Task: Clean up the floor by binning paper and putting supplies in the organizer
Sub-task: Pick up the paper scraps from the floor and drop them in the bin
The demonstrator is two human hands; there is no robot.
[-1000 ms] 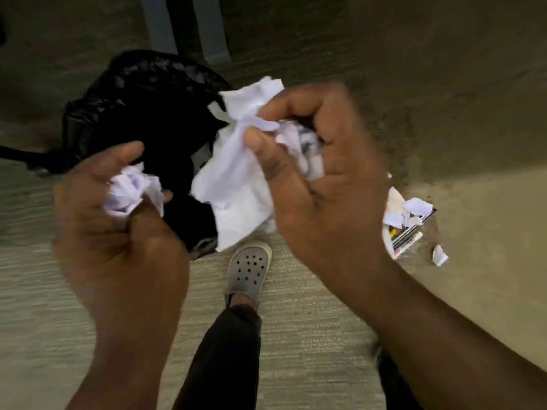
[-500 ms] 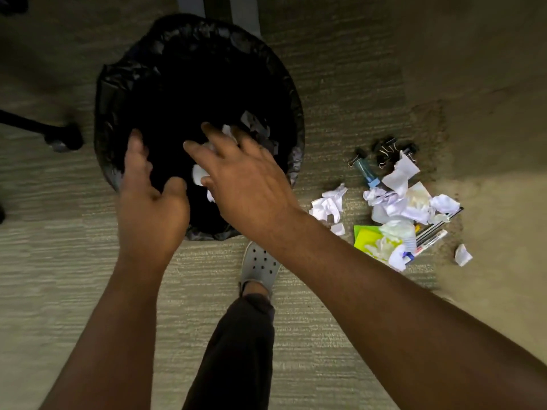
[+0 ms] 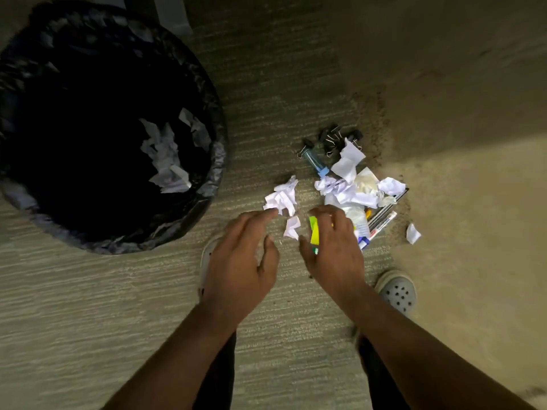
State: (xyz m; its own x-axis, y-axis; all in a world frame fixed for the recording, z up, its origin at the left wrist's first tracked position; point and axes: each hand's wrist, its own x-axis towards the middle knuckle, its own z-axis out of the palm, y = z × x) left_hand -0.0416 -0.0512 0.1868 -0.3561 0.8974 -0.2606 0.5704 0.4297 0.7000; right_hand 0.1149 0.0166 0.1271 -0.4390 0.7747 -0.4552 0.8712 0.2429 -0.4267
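A round bin lined with a black bag [image 3: 204, 93] stands at the upper left, with white paper scraps [image 3: 167, 161] inside. On the carpet to its right lies a crumpled white paper ball [image 3: 282, 196] and a smaller scrap [image 3: 292, 227]. My left hand [image 3: 241, 261] hovers open just below the ball, fingertips near it. My right hand [image 3: 334, 250] is open over a yellow-green pad [image 3: 314, 233], partly hiding it. Beyond lie more crumpled papers [image 3: 346, 190], pens and markers [image 3: 381, 217], a blue-capped tube [image 3: 315, 161] and black binder clips [image 3: 334, 137].
A lone paper scrap [image 3: 413, 233] lies to the right of the pile. My grey perforated shoes [image 3: 396, 290] stand below the pile, one under my left hand. Grey furniture legs [image 3: 174, 13] rise behind the bin. No organizer is in view.
Both hands held crumpled paper, dropped it in the bin, then moved right and down to the floor pile. They are now empty and open.
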